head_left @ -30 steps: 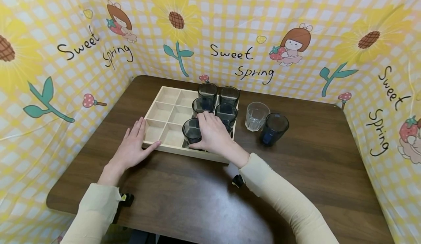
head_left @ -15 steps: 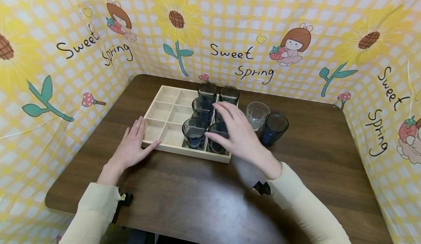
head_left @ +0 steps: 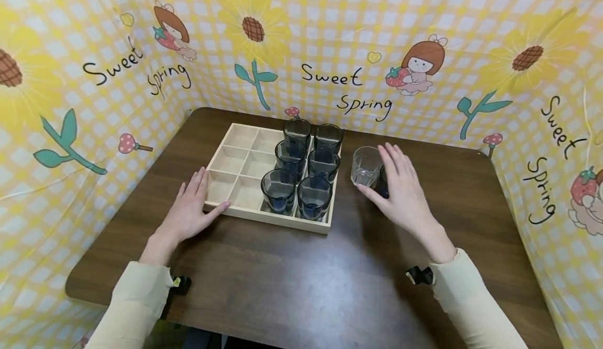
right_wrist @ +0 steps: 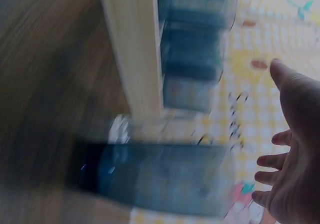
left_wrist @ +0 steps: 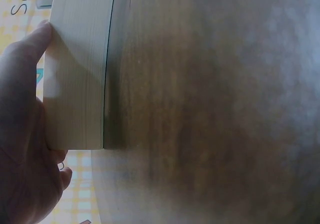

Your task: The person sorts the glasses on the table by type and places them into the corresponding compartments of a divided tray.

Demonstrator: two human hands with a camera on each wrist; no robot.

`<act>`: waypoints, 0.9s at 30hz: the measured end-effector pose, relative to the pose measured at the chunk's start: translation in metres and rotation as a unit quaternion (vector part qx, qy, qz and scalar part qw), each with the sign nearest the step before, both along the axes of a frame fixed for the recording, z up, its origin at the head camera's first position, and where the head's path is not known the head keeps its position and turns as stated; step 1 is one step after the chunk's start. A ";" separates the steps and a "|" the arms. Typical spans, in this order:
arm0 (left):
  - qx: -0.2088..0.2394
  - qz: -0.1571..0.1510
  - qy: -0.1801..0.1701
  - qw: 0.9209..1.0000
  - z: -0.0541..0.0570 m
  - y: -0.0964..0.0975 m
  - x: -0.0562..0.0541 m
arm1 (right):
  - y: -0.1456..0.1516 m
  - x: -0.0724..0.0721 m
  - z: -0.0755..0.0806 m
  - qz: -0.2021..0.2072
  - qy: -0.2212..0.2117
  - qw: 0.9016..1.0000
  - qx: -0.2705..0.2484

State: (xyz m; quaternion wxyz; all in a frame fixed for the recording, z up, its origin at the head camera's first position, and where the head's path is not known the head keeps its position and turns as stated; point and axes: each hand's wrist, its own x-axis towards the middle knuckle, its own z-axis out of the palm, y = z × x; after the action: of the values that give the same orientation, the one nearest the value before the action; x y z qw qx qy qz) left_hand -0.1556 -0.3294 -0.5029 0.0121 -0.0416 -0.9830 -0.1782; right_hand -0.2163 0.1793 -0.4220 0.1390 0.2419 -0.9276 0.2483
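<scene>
A pale wooden divided tray [head_left: 273,220] holds several dark tinted glass tumblers [head_left: 279,192] upright in its two right columns. My left hand [head_left: 188,210] rests against the tray's near left corner, fingers along the left side and thumb on the front rim; the left wrist view shows the thumb at the rim of the front wall [left_wrist: 77,78]. Right of the tray, my right hand [head_left: 405,197] is held with fingers spread over another dark tumbler [right_wrist: 160,176], which it mostly hides in the head view. Nothing is between its fingers. A clear faceted tumbler [head_left: 365,166] stands just left of it.
The tray's left compartments [head_left: 235,160] show bare wood bottoms. Everything stands on a dark brown wooden table [head_left: 292,281]. A yellow checked cloth [head_left: 330,35] with printed sunflowers encloses the table's back and sides.
My right hand has let go of a tumbler in the tray's front row, lifted off and moved right to the loose dark tumbler. The left hand has stayed at the corner.
</scene>
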 end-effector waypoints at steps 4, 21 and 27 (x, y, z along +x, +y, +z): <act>-0.002 0.001 -0.002 1.000 0.000 0.000 0.001 | 0.020 -0.009 -0.010 -0.031 -0.023 0.999 -0.015; -0.003 0.001 -0.003 1.000 0.000 0.000 0.000 | 0.053 -0.020 -0.046 -0.041 -0.229 0.947 -0.221; -0.002 0.002 0.002 1.000 -0.001 -0.001 0.000 | 0.049 -0.019 -0.053 -0.031 -0.239 0.927 -0.288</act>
State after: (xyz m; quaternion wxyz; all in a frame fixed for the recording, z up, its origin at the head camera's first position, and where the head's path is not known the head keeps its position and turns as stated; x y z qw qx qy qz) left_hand -0.1556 -0.3301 -0.5036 0.0145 -0.0402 -0.9834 -0.1765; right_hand -0.2355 0.2283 -0.4747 -0.0157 0.0962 -0.8291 0.5505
